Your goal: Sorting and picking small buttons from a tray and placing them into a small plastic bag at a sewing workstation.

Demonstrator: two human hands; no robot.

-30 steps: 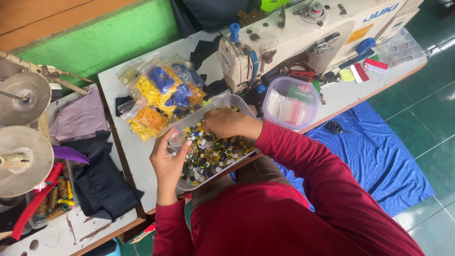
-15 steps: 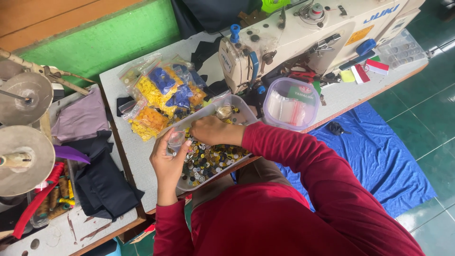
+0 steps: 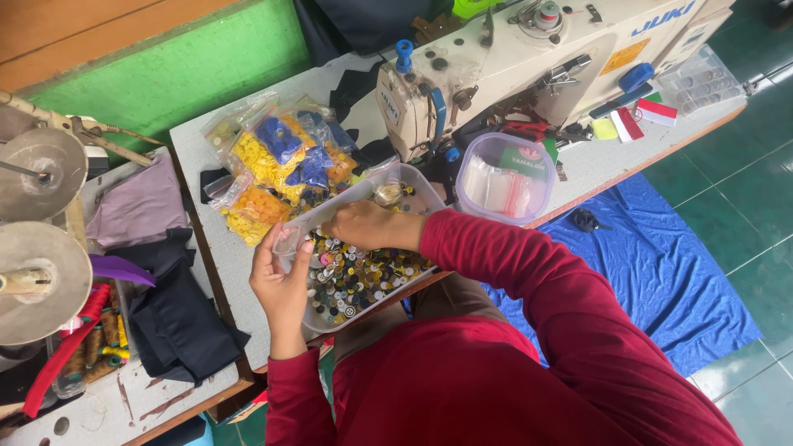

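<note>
Left hand (image 3: 282, 281) grips clear button tray (image 3: 413, 183); right hand (image 3: 363, 225) grip inside, seemingly closed.

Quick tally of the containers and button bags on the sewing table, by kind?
Clear tray of mixed buttons: 1
Round lidded plastic tub: 1
Clear compartment box: 1
Bags of yellow and orange buttons: about 3, overlapping
Bags of blue buttons: 2
Total: about 8

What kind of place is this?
Probably a small tailoring or sewing workshop: an industrial sewing machine on the table, a clear tray of mixed buttons, and folded cloth nearby.
</note>
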